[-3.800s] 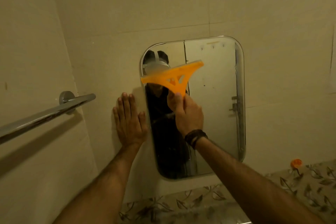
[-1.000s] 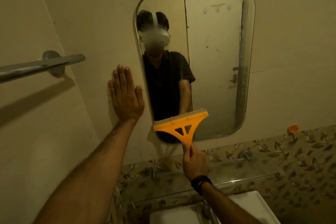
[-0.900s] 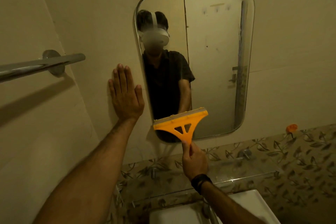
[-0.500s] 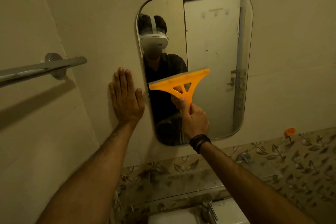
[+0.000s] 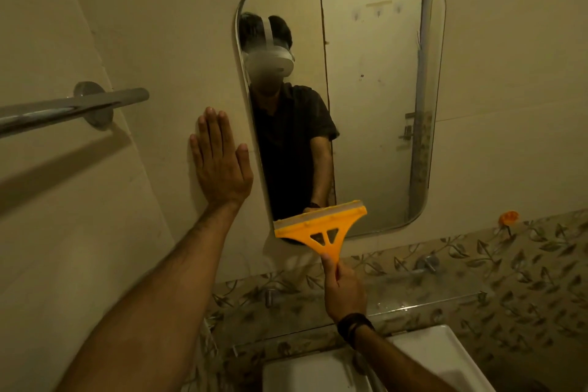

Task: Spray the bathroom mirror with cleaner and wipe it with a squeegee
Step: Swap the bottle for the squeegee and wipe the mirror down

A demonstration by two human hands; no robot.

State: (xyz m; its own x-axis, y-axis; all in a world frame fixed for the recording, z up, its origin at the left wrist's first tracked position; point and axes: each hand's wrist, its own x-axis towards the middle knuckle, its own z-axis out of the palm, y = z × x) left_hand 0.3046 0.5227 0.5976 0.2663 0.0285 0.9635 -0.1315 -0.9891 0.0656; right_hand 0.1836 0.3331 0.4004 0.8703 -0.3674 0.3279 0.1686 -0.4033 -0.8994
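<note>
Head view: a rounded rectangular mirror (image 5: 375, 105) is seen fixed to a pale tiled wall, above a band of leaf-patterned tile. An orange squeegee (image 5: 319, 227) is held against the mirror's lower left corner, its blade edge uppermost and tilted, higher at the right, with its handle pointing down. The handle's tip is pinched by the fingers (image 5: 329, 262) of the right hand (image 5: 345, 291), which are closed on it; a dark band is worn at that wrist. The left hand (image 5: 219, 159) is laid flat on the wall just left of the mirror's edge, its fingers straight, close together and holding nothing. A person in a dark shirt is reflected in the glass. A chrome towel bar (image 5: 70, 108) is mounted on the side wall at the left. A white basin (image 5: 318, 369) is partly seen at the bottom, and a small orange object (image 5: 508, 217) is seen on the wall at the right
</note>
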